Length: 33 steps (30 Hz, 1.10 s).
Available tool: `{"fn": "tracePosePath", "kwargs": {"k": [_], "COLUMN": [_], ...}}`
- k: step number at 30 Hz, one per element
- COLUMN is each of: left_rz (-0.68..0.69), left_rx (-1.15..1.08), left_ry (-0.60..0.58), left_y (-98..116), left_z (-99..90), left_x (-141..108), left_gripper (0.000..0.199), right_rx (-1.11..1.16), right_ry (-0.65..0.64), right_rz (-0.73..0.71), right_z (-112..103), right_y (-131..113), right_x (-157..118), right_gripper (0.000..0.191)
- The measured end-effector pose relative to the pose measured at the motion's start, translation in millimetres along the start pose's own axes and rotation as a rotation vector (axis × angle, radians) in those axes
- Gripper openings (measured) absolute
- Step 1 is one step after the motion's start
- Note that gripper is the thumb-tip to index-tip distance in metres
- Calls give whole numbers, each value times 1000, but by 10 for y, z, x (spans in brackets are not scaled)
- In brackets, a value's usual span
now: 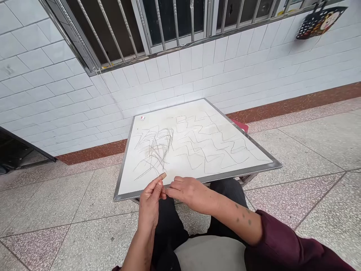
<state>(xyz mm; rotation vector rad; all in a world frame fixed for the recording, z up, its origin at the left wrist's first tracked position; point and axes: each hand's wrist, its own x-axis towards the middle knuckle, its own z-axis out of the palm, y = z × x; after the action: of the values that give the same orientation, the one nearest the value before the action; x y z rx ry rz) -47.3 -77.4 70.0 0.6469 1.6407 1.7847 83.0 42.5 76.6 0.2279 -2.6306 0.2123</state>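
Note:
My left hand (152, 194) is closed in a pinch over the table's near edge. At its index fingertip shows a small tan piece (162, 176); whether it is held or wrapped round the finger I cannot tell. Close beside it, my right hand (188, 191) is curled, thumb and fingertips together. A thin reddish strand (164, 189) shows between the two hands. On the white tabletop (180, 180) beyond them lies a tangled pile of thin dark bent strands (158, 146). To its right, several zigzag strands (208, 150) lie spread apart.
A metal rim (254, 171) edges the table. Near the far left corner sits a small white and red object (142, 118). Behind stands a white tiled wall (169, 81) with a barred window (160, 26). A dark polka-dot bag (318, 24) hangs at upper right.

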Motion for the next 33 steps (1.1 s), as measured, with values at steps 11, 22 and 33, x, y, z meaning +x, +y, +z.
{"fn": "tracePosePath", "kwargs": {"k": [11, 22, 33], "left_rz": [24, 5, 109], "left_rx": [58, -95, 168], "left_ry": [-10, 92, 129], "left_y": [-106, -74, -78], "left_z": [28, 14, 141], "left_x": [23, 20, -83], "left_gripper": [36, 44, 41], "right_rx": [-195, 487, 1335], "right_ry": [-67, 449, 378], "right_rz": [-141, 515, 725], "right_z": [-16, 122, 318], "right_y": [61, -20, -158], "right_x": [91, -83, 37], "right_gripper": [19, 10, 26]}}
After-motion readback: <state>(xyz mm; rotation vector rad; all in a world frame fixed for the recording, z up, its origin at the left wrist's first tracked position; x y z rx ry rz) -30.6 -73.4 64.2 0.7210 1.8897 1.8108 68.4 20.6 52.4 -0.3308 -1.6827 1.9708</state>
